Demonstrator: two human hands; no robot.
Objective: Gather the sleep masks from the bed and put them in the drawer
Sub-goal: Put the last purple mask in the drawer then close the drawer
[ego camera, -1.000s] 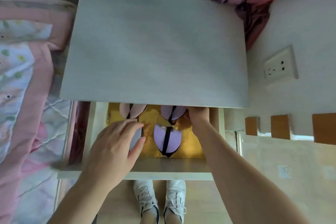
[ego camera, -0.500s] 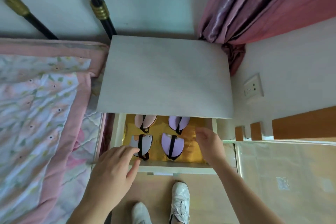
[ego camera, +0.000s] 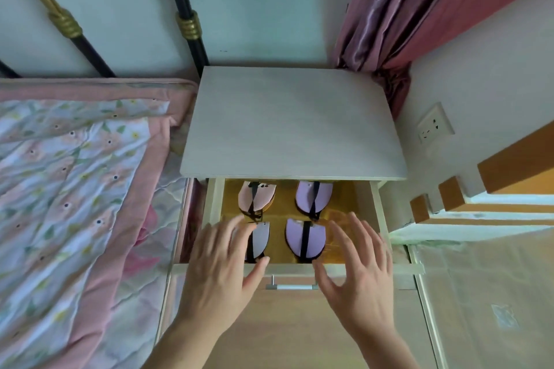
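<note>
Sleep masks lie four to the open drawer [ego camera: 379, 213], folded and set in two rows on its yellow lining. A pink sleep mask [ego camera: 257, 195] sits at the back, beyond the left hand [ego camera: 220, 266]; a lilac sleep mask [ego camera: 314, 196] sits at the back, beyond the gap between the two hands. In the front row a grey sleep mask [ego camera: 260, 238] is partly hidden under the left fingers [ego camera: 236, 229], and a second lilac sleep mask [ego camera: 305, 239] lies between the two hands, just beside the right fingers [ego camera: 358, 228]. Each mask has a black strap running down its middle.

The left hand spreads over the drawer's front left corner with its fingers loosely straight, holding nothing; its thumb reaches toward the drawer's front edge (whether the fingertips touch the grey mask cannot be told, as they are blurred). The right hand [ego camera: 359, 272] hovers over the front right corner, fingers spread and straight, also holding nothing, its thumb just above the metal handle [ego camera: 292, 287].

Beyond both sets of fingers the pale wooden nightstand top [ego camera: 293, 123] overhangs the drawer's back half. Left of the left hand lies the bed [ego camera: 75, 189] with a floral quilt edged in pink, and a black and gold bed frame [ego camera: 187, 24] rises behind it. Well beyond the right fingers hangs a pink curtain [ego camera: 419, 3], with a wall socket [ego camera: 435, 126] on the wall to their right.
</note>
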